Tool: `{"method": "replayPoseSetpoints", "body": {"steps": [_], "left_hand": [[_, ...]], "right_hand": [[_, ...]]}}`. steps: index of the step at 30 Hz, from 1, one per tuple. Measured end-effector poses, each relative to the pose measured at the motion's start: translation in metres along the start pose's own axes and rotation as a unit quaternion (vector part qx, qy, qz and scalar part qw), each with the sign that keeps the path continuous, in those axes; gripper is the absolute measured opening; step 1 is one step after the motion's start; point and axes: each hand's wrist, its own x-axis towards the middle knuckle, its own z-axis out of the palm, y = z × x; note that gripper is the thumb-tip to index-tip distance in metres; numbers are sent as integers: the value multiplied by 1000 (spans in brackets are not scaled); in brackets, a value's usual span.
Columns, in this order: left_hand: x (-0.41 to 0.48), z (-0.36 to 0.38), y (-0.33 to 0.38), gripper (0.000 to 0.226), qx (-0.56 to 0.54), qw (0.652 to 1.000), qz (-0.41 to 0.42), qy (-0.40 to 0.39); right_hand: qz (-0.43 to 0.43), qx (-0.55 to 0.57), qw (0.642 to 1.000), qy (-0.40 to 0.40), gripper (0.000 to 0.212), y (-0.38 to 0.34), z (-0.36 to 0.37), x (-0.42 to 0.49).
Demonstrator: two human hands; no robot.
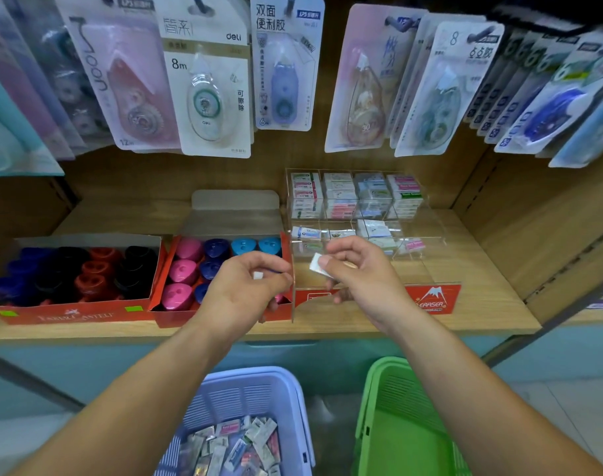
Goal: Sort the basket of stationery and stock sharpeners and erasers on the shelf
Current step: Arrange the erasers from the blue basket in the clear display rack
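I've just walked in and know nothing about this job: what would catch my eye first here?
In the middle, the right hand pinches a small white eraser while the left hand grips another small white piece. Behind them on the shelf sit red boxes of colourful sharpeners at left and a clear eraser organizer at right. Below, a blue basket holds wrapped erasers beside a green basket.

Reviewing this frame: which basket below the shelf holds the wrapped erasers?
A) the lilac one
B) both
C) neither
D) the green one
A: the lilac basket is piled with wrapped erasers, while the green basket beside it shows none in its visible part.
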Motion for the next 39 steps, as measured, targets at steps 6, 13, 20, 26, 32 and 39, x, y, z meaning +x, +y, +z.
{"method": "replayPoseSetpoints", "body": {"steps": [6, 13, 20, 26, 32, 39], "left_hand": [[8, 1, -2, 35, -48, 998, -34, 6], [12, -2, -8, 44, -62, 998, -2, 5], [21, -6, -11, 28, -80, 996, 14, 27], [28, -7, -14, 28, -106, 994, 3, 26], [28, -6, -19, 56, -83, 996, -7, 10], [18, -3, -7, 62, -59, 998, 12, 1]], "right_hand": [[-3, -19, 998, 65, 25, 2, -32, 19], [-25, -177, 976, 128, 26, -9, -56, 77], [-73, -393, 904, 154, 25, -2, -49, 121], [-112, -468, 865, 142, 25, 9, -42, 128], [-186, -414, 869, 196, 28, 17, -48, 109], [-192, -307, 924, 122, 10, 13, -21, 33]]}}
